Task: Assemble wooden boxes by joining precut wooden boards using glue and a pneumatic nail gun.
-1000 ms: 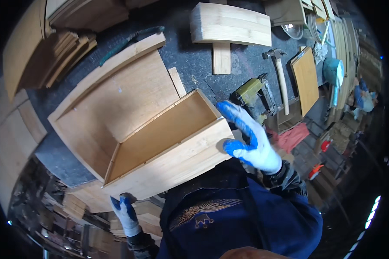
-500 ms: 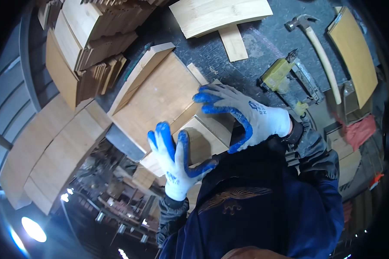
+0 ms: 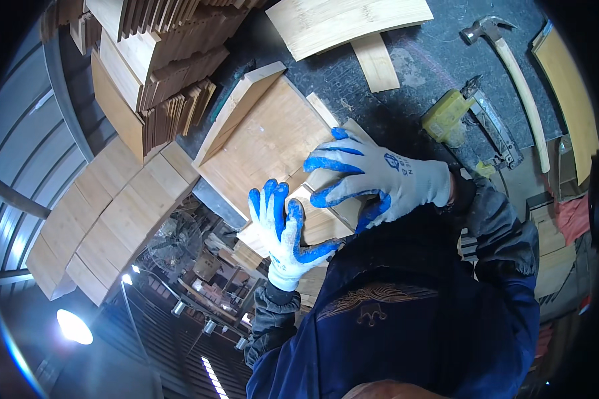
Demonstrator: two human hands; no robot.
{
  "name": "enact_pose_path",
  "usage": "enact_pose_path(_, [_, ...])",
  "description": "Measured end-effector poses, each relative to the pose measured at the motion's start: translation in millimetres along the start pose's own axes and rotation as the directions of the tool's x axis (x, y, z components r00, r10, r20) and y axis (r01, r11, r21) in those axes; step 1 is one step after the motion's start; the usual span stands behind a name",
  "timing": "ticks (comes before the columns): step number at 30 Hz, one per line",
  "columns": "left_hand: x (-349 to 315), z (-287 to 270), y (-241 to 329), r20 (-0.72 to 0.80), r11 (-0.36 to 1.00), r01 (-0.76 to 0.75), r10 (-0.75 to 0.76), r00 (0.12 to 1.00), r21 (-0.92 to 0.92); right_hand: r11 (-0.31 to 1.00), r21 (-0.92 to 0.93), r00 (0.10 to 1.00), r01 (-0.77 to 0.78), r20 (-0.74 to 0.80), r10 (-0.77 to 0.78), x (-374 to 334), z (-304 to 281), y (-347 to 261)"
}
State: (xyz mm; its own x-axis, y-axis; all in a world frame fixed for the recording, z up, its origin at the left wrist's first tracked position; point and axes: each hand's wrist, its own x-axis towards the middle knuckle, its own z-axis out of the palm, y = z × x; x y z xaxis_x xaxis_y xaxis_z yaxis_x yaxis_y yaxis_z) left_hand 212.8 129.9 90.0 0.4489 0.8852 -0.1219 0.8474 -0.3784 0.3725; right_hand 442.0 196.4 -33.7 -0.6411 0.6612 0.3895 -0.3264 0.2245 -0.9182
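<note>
A shallow wooden box (image 3: 273,136) lies on the dark worktable, one raised side board (image 3: 239,110) along its far left. At its near end sits a smaller pale wooden board (image 3: 323,225), partly covered by my gloved hands. My left hand (image 3: 283,233), in a white glove with blue coating, rests at this board's left part, fingers stretched and thumb spread along its near edge. Over an upright board (image 3: 349,209) at the right, my right hand (image 3: 379,174) closes, its thumb on the near side and fingers across the top. Its fingertips hide part of the joint.
A yellow staple gun (image 3: 469,116) and a claw hammer (image 3: 512,86) lie to the right. Curved pale panels (image 3: 349,26) are at the top. Stacked thin boards (image 3: 173,80) stand far left, above a pile of wooden blocks (image 3: 113,223). A tan panel (image 3: 566,100) lies at the right edge.
The view has shifted, so everything sits a little further right. My right fingers have come down onto the board and curled closer. My left fingers have drawn closer together.
</note>
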Motion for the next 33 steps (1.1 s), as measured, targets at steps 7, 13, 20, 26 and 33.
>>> enact_pose_path(7, [1.0, -1.9, -1.4, 0.008, 0.999, -0.004, 0.004, 1.000, -0.045, 0.999, 0.043, 1.000, 0.003, -0.017, -0.002, -2.5, 7.4, 2.1])
enact_pose_path(13, [-2.8, 3.7, -3.5, -0.031, 0.996, 0.059, -0.061, 0.998, -0.066, 0.998, 0.056, 0.999, 0.011, -0.037, -0.009, 0.0, 5.0, 4.6])
enact_pose_path(20, [4.2, 3.5, 3.0, -0.014, 0.999, 0.040, -0.040, 0.999, -0.034, 0.991, 0.127, 0.995, -0.032, -0.093, 0.044, -4.8, 2.1, 4.1])
enact_pose_path(26, [3.1, 4.7, 1.5, -0.028, 0.999, 0.018, -0.019, 0.999, -0.033, 0.998, -0.017, 0.998, -0.064, -0.021, 0.063, -3.6, -3.7, -2.6])
enact_pose_path(33, [-42.8, -31.8, -18.8, -0.474, 0.991, 0.109, -0.059, 0.878, 0.078, 0.876, 0.340, 0.847, -0.341, -0.292, 0.443, 5.9, 5.5, -46.7])
